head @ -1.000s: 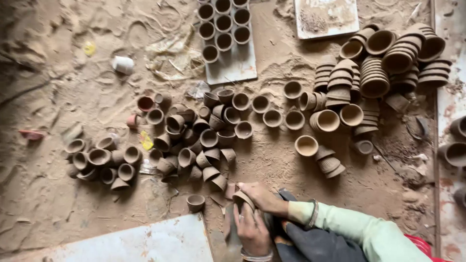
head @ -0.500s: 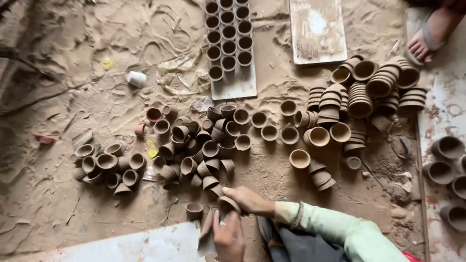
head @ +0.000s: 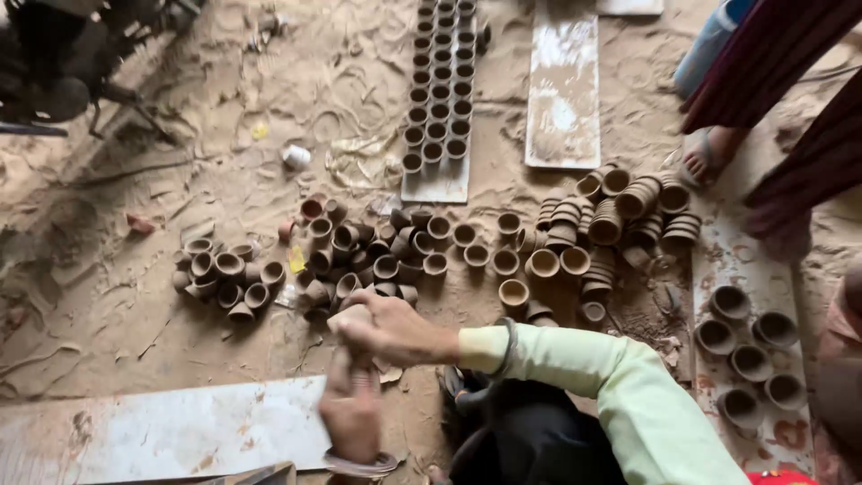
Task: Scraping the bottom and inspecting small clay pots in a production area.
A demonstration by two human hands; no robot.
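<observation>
Down by the person's knees, the right hand (head: 388,328) is curled around a small clay cup (head: 352,317), fingers wrapped over its rim, while the left hand (head: 352,411) comes up from below. It is blurred, and I cannot tell whether it grips the cup or only steadies it. The cup sits between the two hands, just above the dirt floor (head: 108,305).

It looks light and stiff, unfired or barely dry by its dull brown colour, so I would judge it brittle at the thin lip and best held around the body or base, with no squeeze at the rim.

Under the left hand lies a pale board (head: 162,431), smeared with clay. Just beyond the right hand is a loose heap of cups (head: 368,247), some tipped on their sides, with a smaller cluster (head: 224,274) off to the left. To the right of the hand stand stacked cups (head: 620,211), nested in short columns.

Farther out, a narrow board carries cups in tidy rows (head: 437,99), and beside it lies a bare white slab (head: 563,90). More cups rest on a stained board (head: 750,346) at the far right. Another person's sandalled foot (head: 709,153) stands near the stacks, close enough to crowd that side.
</observation>
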